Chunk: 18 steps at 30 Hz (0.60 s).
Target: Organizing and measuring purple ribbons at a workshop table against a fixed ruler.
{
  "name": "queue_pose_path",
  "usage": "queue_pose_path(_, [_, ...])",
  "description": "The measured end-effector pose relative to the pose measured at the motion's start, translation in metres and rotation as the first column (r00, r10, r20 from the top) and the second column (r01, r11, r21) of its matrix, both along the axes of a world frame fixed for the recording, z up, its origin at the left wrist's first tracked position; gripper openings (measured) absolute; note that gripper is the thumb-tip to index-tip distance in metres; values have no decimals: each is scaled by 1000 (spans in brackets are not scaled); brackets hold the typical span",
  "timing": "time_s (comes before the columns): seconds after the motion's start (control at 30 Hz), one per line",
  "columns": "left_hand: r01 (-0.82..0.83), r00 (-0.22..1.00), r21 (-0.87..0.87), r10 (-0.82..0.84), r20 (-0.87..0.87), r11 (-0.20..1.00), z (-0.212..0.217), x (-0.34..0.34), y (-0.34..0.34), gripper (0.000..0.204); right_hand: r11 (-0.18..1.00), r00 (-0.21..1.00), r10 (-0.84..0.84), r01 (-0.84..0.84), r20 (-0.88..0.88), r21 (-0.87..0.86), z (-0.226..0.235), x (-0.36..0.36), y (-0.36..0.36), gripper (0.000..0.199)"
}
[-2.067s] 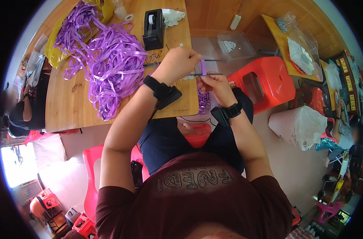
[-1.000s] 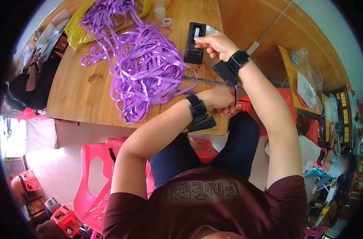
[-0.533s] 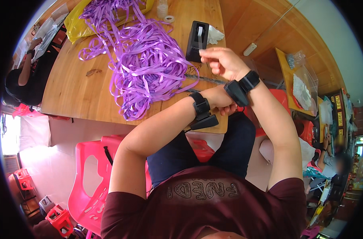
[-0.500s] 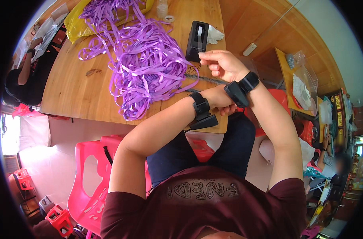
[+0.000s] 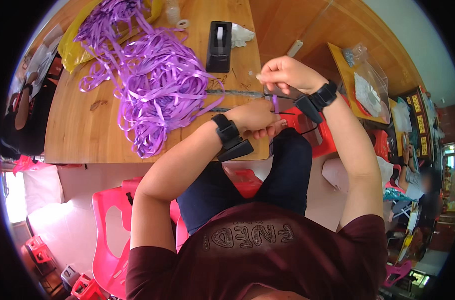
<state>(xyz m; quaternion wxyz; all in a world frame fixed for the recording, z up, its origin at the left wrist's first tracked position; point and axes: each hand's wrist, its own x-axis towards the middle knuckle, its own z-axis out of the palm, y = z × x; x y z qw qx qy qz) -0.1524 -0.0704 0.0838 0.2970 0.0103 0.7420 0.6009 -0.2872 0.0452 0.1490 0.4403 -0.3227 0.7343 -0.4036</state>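
- My left hand (image 5: 255, 117) rests at the near edge of the wooden table (image 5: 82, 135), fingers curled shut around the lower end of a short purple ribbon strip (image 5: 276, 103), so the strip has a fixed anchor and cannot swing.
- My right hand (image 5: 286, 74) is raised just above it, thumb and fingers pinched narrow. It seems to grip something small and pale, perhaps a bit of tape, but that is too small to be sure of.
- The strip stands nearly upright between the two hands, close to my body, where I can look straight down on it.
- A thin dark stick (image 5: 237, 92) lies across the table near my left hand, running toward the ribbon heap; I cannot tell whether my fingers touch it.
- The big loose pile of purple ribbon (image 5: 147, 85) lies to my left, well within arm's reach, with a yellow bag (image 5: 72, 47) behind it holding more.
- The black tape dispenser (image 5: 219, 46) stands just beyond my hands, facing me, so tape is a short reach away. A small tape roll (image 5: 182, 23) sits farther back.
- I sit on a pink plastic chair (image 5: 110, 230) pulled up to the table edge, and both wrists wear black bands.
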Motion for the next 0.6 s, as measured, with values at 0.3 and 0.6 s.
queue_pose_path(0.3, [-34,999,-6,35,28,999,-8,-5,3,23,936,929,251,-161,-273,312,-5,-12,46,30])
queue_pose_path(0.6, [-72,996,1,71,48,997,-2,-2,7,22,896,796,418,-281,-437,345,-23,-17,36,24])
